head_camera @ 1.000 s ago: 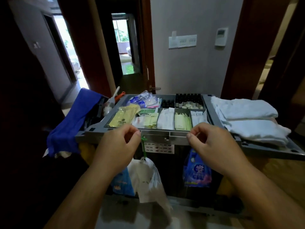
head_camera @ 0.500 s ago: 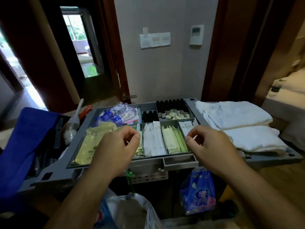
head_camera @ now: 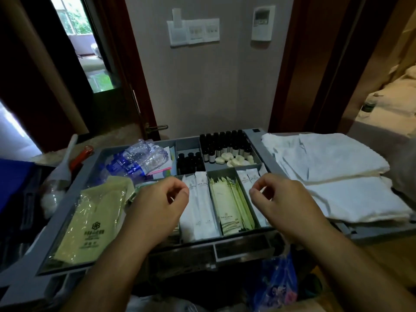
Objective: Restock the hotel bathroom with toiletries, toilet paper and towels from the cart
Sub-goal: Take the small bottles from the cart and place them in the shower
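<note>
We record the left hand (head_camera: 157,206) and right hand (head_camera: 286,203) above the grey plastic cart tray (head_camera: 258,152), fingers loosely curled, pinching nothing, over long white toiletry sachets (head_camera: 200,206); folded white towels (head_camera: 337,158) lie alongside.

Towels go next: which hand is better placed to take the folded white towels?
Right. The right hand hovers empty directly beside the folded towels; the left hand hangs over the toiletry tray, farther off, with the right hand between it and them.
</note>
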